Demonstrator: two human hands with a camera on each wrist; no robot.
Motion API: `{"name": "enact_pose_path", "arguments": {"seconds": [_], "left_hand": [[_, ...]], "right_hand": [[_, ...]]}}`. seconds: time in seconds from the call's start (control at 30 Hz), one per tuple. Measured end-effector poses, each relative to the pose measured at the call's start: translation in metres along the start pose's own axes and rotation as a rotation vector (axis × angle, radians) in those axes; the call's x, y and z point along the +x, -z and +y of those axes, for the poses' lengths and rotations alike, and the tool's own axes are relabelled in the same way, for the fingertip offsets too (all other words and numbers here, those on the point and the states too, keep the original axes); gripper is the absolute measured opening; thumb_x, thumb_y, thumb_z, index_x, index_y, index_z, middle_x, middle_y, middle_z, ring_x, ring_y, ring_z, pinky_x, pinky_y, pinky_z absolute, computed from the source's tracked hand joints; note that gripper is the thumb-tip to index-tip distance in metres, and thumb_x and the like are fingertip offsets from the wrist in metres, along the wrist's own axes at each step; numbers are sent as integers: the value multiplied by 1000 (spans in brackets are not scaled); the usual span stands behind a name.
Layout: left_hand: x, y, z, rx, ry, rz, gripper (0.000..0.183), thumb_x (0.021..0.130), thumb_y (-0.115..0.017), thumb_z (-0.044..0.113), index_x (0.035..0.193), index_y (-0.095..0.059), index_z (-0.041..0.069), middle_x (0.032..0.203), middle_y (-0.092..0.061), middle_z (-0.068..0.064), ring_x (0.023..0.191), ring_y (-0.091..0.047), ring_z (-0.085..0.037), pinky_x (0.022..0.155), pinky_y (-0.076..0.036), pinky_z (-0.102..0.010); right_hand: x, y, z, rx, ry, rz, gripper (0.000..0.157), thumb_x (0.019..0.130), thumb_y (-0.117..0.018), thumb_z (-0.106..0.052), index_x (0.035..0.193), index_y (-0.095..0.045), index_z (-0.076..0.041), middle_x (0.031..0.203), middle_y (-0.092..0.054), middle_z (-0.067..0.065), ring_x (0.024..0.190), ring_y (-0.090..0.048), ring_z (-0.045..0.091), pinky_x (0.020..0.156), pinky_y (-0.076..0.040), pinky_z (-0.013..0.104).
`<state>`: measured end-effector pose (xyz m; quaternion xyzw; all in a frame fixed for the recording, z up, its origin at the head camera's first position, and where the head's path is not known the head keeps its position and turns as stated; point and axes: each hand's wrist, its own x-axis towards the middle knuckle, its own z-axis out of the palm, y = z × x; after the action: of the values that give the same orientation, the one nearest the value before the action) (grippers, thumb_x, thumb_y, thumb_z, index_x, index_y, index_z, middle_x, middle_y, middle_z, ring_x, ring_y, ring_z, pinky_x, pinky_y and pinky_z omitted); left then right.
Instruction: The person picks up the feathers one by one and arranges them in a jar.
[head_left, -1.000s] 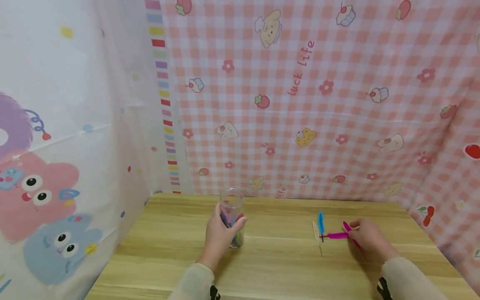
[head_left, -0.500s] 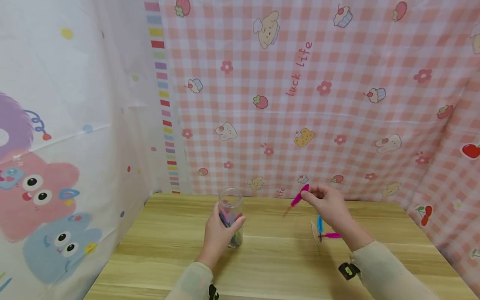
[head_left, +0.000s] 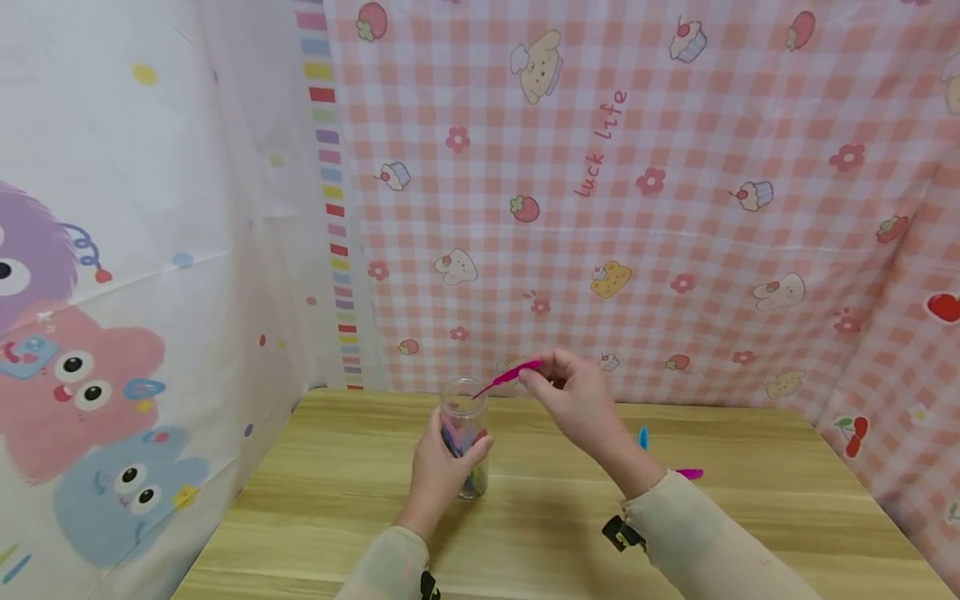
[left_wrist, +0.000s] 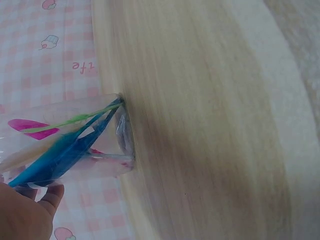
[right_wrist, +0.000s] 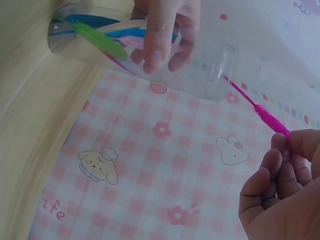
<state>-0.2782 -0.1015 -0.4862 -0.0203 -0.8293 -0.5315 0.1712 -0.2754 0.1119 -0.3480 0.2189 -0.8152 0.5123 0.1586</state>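
My left hand [head_left: 444, 471] grips a clear plastic jar [head_left: 465, 402] that stands upright on the table, fingers and thumb around its side. Inside it lie several feathers, among them a blue feather [left_wrist: 65, 155] and a green feather [right_wrist: 102, 41]. Between thumb and fingertips, my right hand [head_left: 581, 400] pinches a magenta feather [head_left: 517, 372] by its vane end. The bare quill tip points down and left, right at the jar's open mouth. On the table beyond the right forearm, a blue feather [head_left: 643, 437] and another magenta feather [head_left: 690, 473] show in part; the sleeve hides the rest.
The wooden table [head_left: 322, 500] ends at the back against a pink checked cloth [head_left: 570, 250]. A white cartoon-printed cloth [head_left: 172, 333] hangs along the left side. Black straps [head_left: 621, 533] sit on the wrists.
My right hand has picked the magenta feather up off the table and carried it left to the jar's mouth. The left hand keeps its hold on the jar, which stays in place.
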Motion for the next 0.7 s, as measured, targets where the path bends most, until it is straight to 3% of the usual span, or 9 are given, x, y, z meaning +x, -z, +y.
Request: {"name": "enact_pose_path", "arguments": {"seconds": [0.2,0.4,0.57,0.7], "left_hand": [[0,0,1,-14,-13,3,77,89,-88,42,149,-49,12,133,-71,-15,122,-70,-37,103,-59,-58],[-1,0,0,-2,-10,14,81,89,-88,44,150,-48,10,133,-71,-17,123,-70,-38,104,-59,-58],[-1,0,1,14,-13,18,78,89,-88,42,149,-49,9,132,-70,-18,122,-69,-38,103,-59,-59],[-1,0,2,15,-7,14,80,89,-88,46,149,-49,11,131,-71,-17,121,-70,-37,102,-59,-57]], "right_hand": [[-2,-4,2,0,-19,-26,13,104,-72,-16,113,-75,-7,87,-76,5,65,-55,13,57,-46,22],[-7,4,10,-32,-39,-26,15,104,-72,-18,113,-75,-6,91,-78,9,69,-58,14,60,-48,23],[-18,31,37,-195,-87,-28,16,105,-71,-22,114,-76,-10,91,-77,1,70,-58,14,59,-48,24],[-31,71,79,-349,-187,-68,20,106,-69,-22,116,-74,-6,97,-78,6,80,-67,17,66,-56,30]]}}
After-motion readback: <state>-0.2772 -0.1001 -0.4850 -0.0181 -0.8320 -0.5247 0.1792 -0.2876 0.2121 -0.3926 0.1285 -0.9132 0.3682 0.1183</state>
